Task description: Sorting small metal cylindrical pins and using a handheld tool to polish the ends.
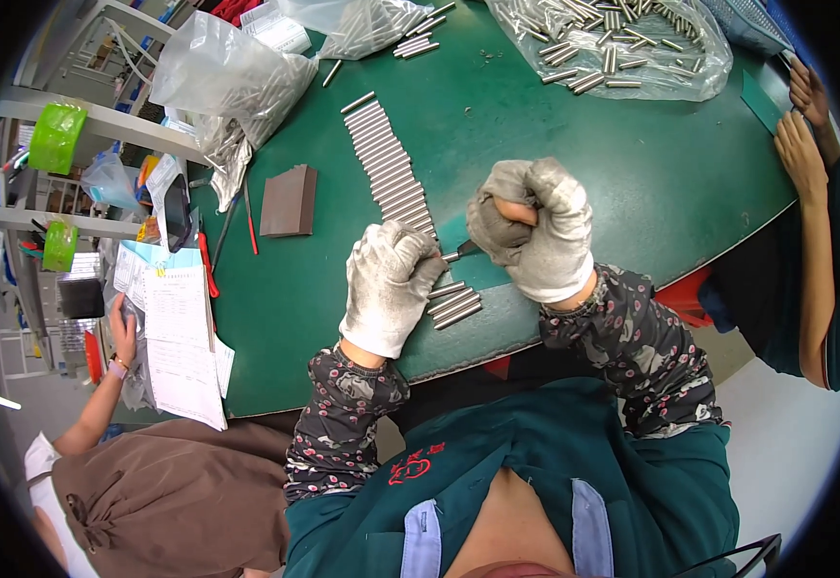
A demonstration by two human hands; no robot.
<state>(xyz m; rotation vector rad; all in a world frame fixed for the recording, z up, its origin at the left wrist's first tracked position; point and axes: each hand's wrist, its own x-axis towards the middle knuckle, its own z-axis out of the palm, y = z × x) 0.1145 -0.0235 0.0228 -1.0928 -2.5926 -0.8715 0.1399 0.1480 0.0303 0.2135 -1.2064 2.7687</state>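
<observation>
My left hand [389,284], in a worn whitish work glove, is closed on a short metal pin [451,257] whose end sticks out past the fingertips. My right hand [542,236], gloved alike, makes a fist around a tool with a dark narrow tip [468,248]. That tip meets or nearly meets the pin's end; the fist hides most of the tool. A tan patch shows between the right fingers, thumb or handle I cannot tell. Beyond my left hand runs a neat row of metal pins [388,159]. Several more pins [455,308] lie beside it, toward me.
A brown block [288,200] sits left on the green table [497,125]. Plastic bags of pins stand far left [237,82] and far right [622,58]. Papers [182,328] lie at the left edge by a person's hand [123,332]; another person's hands [800,144] are at right.
</observation>
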